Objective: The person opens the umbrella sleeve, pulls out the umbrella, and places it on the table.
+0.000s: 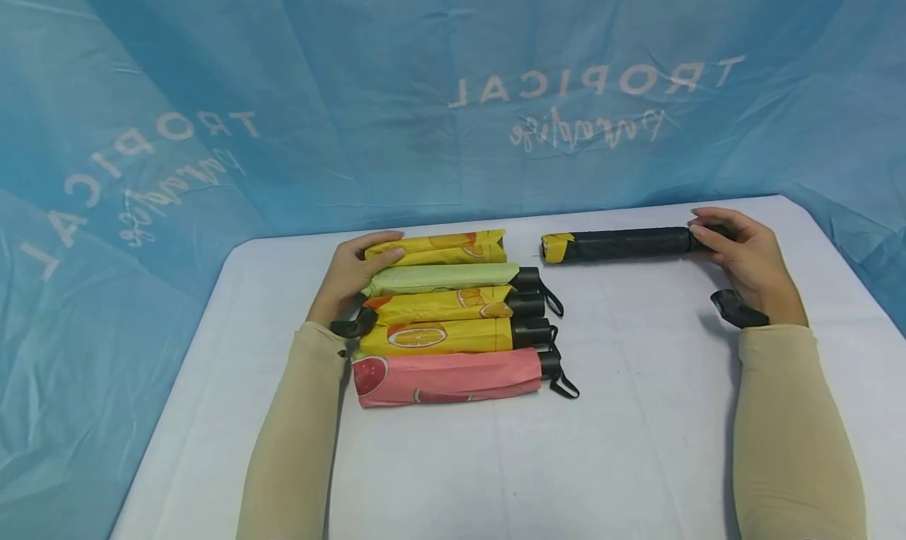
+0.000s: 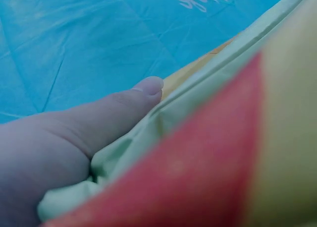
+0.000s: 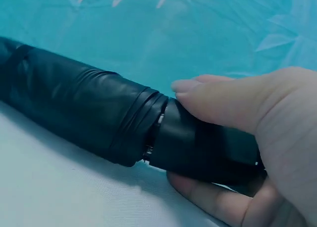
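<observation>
Holding the black folded umbrella at upper right of the frame, handle end in the fingers of the right hand. Gripping the yellow citrus-print cover at upper centre with the left hand. Below, on the table: pale green umbrella, two yellow umbrellas, pink umbrella.

Through my head camera I see a yellow-ended black umbrella, orange-slice-printed yellow covers, a pale green cover, a pink cover with red fruit, a white-lettered blue curtain.
</observation>
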Demonstrator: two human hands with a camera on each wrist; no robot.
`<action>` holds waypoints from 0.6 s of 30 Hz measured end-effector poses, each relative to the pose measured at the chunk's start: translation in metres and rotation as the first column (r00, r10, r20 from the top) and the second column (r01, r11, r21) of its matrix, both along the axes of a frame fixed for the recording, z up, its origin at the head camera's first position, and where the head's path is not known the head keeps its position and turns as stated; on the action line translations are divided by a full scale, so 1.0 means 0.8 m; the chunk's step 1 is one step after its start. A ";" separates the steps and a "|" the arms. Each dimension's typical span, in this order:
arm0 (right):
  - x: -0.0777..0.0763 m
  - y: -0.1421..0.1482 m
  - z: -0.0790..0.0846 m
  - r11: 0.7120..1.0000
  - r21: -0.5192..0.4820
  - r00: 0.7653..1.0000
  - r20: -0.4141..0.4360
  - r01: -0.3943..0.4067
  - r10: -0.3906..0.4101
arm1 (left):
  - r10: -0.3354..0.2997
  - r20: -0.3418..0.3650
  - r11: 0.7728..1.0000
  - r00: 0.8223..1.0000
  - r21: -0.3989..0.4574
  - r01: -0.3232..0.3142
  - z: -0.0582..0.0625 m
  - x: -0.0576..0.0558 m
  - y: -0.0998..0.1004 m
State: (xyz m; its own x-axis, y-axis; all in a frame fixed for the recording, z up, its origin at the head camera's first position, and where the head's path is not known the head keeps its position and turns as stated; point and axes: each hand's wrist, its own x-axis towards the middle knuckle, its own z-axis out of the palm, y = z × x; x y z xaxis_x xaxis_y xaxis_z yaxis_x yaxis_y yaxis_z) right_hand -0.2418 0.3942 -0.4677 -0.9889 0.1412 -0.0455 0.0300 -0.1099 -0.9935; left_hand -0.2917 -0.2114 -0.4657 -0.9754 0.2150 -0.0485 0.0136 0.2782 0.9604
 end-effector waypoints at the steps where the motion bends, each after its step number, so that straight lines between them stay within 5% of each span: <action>1: 0.000 -0.001 0.000 1.000 0.026 1.000 -0.004 0.007 -0.007 | -0.002 0.004 1.000 1.000 0.011 0.001 0.000 0.000 0.000; 11: -0.003 -0.006 -0.003 0.992 0.126 0.996 -0.091 -0.005 0.016 | -0.053 -0.022 0.991 0.998 0.121 0.055 -0.003 -0.002 0.004; 18: -0.005 -0.007 -0.005 0.944 0.330 0.998 -0.060 0.007 0.014 | -0.035 -0.035 0.992 0.999 0.121 0.039 0.001 0.001 0.001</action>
